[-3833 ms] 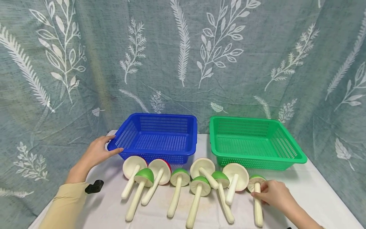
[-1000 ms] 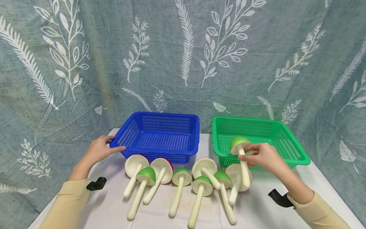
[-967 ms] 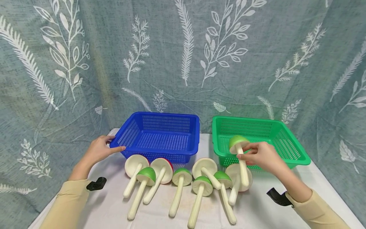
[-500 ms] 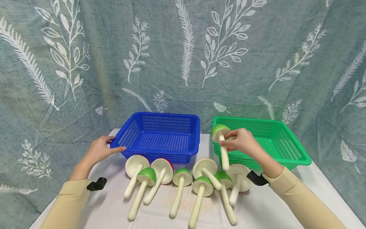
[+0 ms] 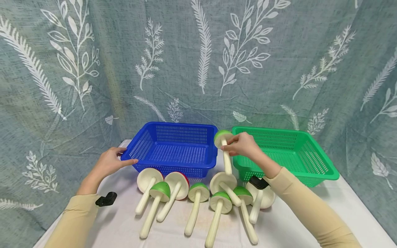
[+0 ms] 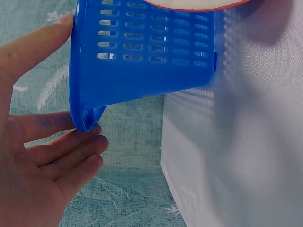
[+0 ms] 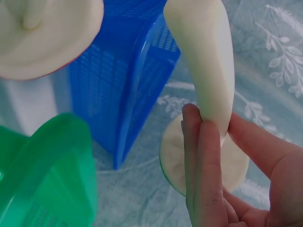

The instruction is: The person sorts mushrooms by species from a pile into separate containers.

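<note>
A toy mushroom with a green cap and pale stem (image 5: 227,162) is pinched near the cap by my right hand (image 5: 243,144), between thumb and fingers. It hangs cap up, above the gap between the blue basket (image 5: 183,164) and the green basket (image 5: 316,177). In the right wrist view its stem (image 7: 206,52) rises from the fingertips of the right hand (image 7: 227,175). My left hand (image 5: 107,163) holds the blue basket's front left corner. Seen from the left wrist, the left hand (image 6: 42,156) spans the corner of the blue basket (image 6: 142,80), thumb and fingers on its rim.
Several more toy mushrooms lie in front of the baskets on the white cloth (image 5: 124,230), some green-capped like this mushroom (image 5: 161,189), others red-rimmed like this mushroom (image 5: 177,186). Behind stands a patterned grey-green curtain (image 5: 180,62). Both baskets hold nothing visible.
The right hand has picked the green-capped mushroom up from the table's right side and carried it leftward past the green basket. The left hand stays on the blue basket.
</note>
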Tool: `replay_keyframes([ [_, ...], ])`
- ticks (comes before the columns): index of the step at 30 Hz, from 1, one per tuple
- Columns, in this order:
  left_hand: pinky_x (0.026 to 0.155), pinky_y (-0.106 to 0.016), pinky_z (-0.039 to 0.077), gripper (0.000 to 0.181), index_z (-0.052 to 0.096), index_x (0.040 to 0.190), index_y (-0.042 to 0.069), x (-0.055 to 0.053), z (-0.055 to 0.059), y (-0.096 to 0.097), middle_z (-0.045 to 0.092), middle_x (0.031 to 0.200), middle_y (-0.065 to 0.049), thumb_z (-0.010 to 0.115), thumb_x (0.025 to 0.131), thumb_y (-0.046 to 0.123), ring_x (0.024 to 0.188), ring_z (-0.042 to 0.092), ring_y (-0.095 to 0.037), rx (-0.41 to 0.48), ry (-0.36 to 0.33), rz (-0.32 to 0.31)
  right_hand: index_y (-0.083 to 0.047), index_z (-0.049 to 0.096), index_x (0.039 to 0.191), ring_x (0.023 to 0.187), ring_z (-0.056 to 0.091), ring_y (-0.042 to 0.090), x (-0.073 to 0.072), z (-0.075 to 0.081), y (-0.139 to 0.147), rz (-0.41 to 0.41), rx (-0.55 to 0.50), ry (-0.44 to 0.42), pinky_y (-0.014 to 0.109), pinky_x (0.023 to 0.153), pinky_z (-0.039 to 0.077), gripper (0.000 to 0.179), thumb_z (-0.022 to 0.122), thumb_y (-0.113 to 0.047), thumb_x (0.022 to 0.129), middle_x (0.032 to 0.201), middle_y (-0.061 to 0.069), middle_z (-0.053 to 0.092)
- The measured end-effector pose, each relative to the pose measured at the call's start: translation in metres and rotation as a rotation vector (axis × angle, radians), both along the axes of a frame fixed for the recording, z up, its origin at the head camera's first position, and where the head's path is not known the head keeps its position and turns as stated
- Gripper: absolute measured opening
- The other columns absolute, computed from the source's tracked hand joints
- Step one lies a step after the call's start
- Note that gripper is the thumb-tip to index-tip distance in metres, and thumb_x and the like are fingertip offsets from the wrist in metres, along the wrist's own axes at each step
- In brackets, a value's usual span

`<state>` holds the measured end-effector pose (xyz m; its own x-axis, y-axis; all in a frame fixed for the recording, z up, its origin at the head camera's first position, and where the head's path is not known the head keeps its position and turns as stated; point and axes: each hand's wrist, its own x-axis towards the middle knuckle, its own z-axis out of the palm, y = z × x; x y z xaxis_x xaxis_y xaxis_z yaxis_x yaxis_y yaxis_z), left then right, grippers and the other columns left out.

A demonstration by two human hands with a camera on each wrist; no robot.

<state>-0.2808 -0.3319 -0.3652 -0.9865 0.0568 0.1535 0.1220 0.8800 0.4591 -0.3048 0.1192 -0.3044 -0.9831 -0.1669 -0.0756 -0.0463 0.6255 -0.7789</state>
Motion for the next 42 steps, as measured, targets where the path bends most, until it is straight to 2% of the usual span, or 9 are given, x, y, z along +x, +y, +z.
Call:
replay_keyframes([
  [2, 0.084, -0.055, 0.046, 0.091, 0.044, 0.135, -0.011, 0.000, 0.000, 0.000, 0.051, 0.125, -0.035, 0.067, 0.079, 0.057, 0.113, 0.051, -0.046, 0.000, -0.004, 0.001, -0.003, 0.070, 0.107, 0.074, 0.072, 0.019, -0.003, 0.000, -0.006, 0.002, -0.001, 0.001, 0.039, 0.075, 0.057, 0.039, 0.077, -0.031, 0.079, 0.096, 0.013, 0.072],
  [6, 0.084, -0.055, 0.046, 0.091, 0.044, 0.135, -0.011, 0.001, 0.001, 0.001, 0.050, 0.126, -0.035, 0.067, 0.079, 0.057, 0.113, 0.051, -0.046, -0.002, -0.009, 0.003, -0.005, 0.072, 0.105, 0.072, 0.072, 0.016, -0.009, 0.000, -0.018, 0.007, 0.013, -0.004, 0.035, 0.073, 0.057, 0.037, 0.077, -0.031, 0.079, 0.098, 0.012, 0.072],
  [12, 0.084, -0.055, 0.046, 0.091, 0.044, 0.135, -0.011, 0.001, 0.001, 0.001, 0.051, 0.125, -0.035, 0.067, 0.079, 0.057, 0.113, 0.051, -0.046, -0.002, -0.010, 0.002, -0.006, 0.074, 0.100, 0.077, 0.072, 0.022, -0.013, 0.001, -0.037, 0.040, 0.032, 0.007, 0.030, 0.069, 0.057, 0.032, 0.077, -0.030, 0.079, 0.097, 0.012, 0.072],
  [18, 0.084, -0.055, 0.046, 0.091, 0.044, 0.135, -0.011, 0.000, 0.001, 0.001, 0.050, 0.126, -0.035, 0.067, 0.079, 0.058, 0.113, 0.050, -0.046, 0.000, -0.017, 0.004, -0.005, 0.075, 0.093, 0.071, 0.072, 0.020, -0.018, 0.002, -0.054, 0.070, 0.046, 0.017, 0.027, 0.064, 0.056, 0.028, 0.078, -0.028, 0.079, 0.090, 0.011, 0.073],
  [27, 0.083, -0.054, 0.047, 0.092, 0.043, 0.135, -0.011, 0.000, 0.001, 0.001, 0.050, 0.127, -0.034, 0.068, 0.079, 0.058, 0.113, 0.051, -0.045, 0.008, -0.024, 0.009, -0.002, 0.075, 0.092, 0.071, 0.071, 0.018, -0.035, 0.001, -0.069, 0.033, 0.047, -0.042, 0.035, 0.076, 0.057, 0.029, 0.078, -0.028, 0.079, 0.083, 0.011, 0.073],
  [34, 0.083, -0.055, 0.047, 0.094, 0.043, 0.136, -0.011, 0.000, 0.001, 0.000, 0.049, 0.127, -0.035, 0.067, 0.079, 0.059, 0.113, 0.050, -0.046, 0.007, -0.029, 0.010, -0.001, 0.074, 0.084, 0.068, 0.071, 0.017, -0.050, -0.004, -0.083, -0.021, 0.042, -0.066, 0.031, 0.071, 0.057, 0.025, 0.078, -0.026, 0.079, 0.076, 0.011, 0.073],
  [37, 0.083, -0.055, 0.047, 0.094, 0.043, 0.136, -0.011, 0.000, 0.001, 0.000, 0.049, 0.127, -0.035, 0.067, 0.078, 0.060, 0.113, 0.050, -0.046, 0.008, -0.030, 0.011, -0.003, 0.074, 0.078, 0.064, 0.071, 0.015, -0.053, -0.006, -0.088, -0.011, 0.057, -0.057, 0.026, 0.069, 0.057, 0.024, 0.078, -0.026, 0.079, 0.071, 0.008, 0.072],
  [38, 0.083, -0.055, 0.047, 0.094, 0.043, 0.136, -0.011, 0.000, 0.001, 0.000, 0.049, 0.127, -0.035, 0.067, 0.078, 0.060, 0.113, 0.050, -0.046, 0.007, -0.029, 0.011, -0.003, 0.073, 0.080, 0.065, 0.071, 0.015, -0.054, -0.007, -0.089, -0.010, 0.071, -0.052, 0.026, 0.073, 0.056, 0.024, 0.078, -0.026, 0.079, 0.071, 0.008, 0.072],
  [42, 0.084, -0.055, 0.046, 0.093, 0.043, 0.135, -0.011, 0.000, 0.001, 0.001, 0.049, 0.127, -0.035, 0.067, 0.078, 0.059, 0.113, 0.050, -0.045, 0.006, -0.024, 0.012, -0.002, 0.071, 0.088, 0.061, 0.070, 0.015, -0.059, -0.011, -0.097, -0.021, 0.148, -0.035, 0.023, 0.067, 0.055, 0.032, 0.079, -0.030, 0.077, 0.071, 0.008, 0.072],
])
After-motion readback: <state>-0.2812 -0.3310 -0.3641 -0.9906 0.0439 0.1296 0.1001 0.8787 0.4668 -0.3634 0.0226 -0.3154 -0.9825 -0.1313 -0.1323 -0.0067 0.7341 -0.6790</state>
